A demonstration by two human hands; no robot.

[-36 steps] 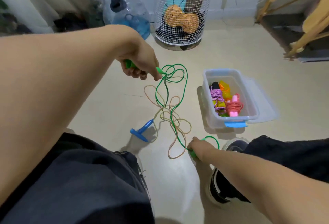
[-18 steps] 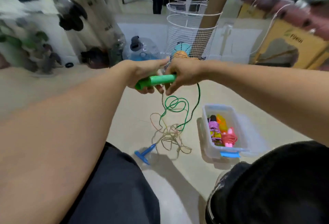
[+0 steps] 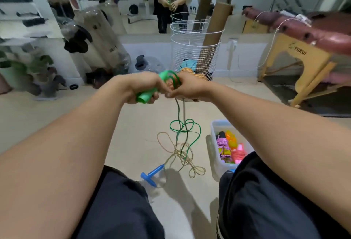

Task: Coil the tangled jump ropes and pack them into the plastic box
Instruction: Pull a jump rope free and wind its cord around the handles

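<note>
My left hand [image 3: 141,88] grips the green jump rope's handles [image 3: 145,97], raised at chest height. My right hand [image 3: 187,88] pinches the green cord [image 3: 185,128] just beside them, where a loop of it arcs over the fingers. From there the green cord hangs down to the floor and lies tangled with a beige rope [image 3: 180,155] that ends in a blue handle [image 3: 152,174]. The clear plastic box [image 3: 215,143] stands on the floor to the right, partly hidden by my right knee, holding several coiled ropes in purple, orange and pink.
A white wire basket [image 3: 195,48] with cardboard tubes and a ball stands behind my hands. A large water bottle [image 3: 150,63] is on the floor to its left. A padded wooden bench [image 3: 303,56] fills the right side. A mirror on the far wall reflects a standing person.
The right hand lifted from the floor up to the left hand, bringing the green rope's second handle. Both hands rose, the view tilted up, and a loop of green cord now arcs over the fingers.
</note>
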